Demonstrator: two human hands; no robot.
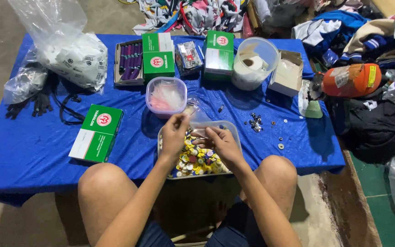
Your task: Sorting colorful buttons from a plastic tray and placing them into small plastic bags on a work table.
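Head view looked down on a low table (33, 151) under a blue cloth, where both hands met over a clear tray (234, 130) of small yellow, red and blue round pieces (197, 160) at the table's six o'clock edge. Left hand (174, 135) had its fingers pinched shut on a small clear plastic bag (197, 114), which rose toward twelve o'clock. Right hand (222, 144) curled closed beside it, fingertips touching the bag's lower edge; what they pinched was too small to tell. At twelve o'clock of the tray sat a round tub (166, 96) of pink bits; a green box (98, 132) lay at nine o'clock.
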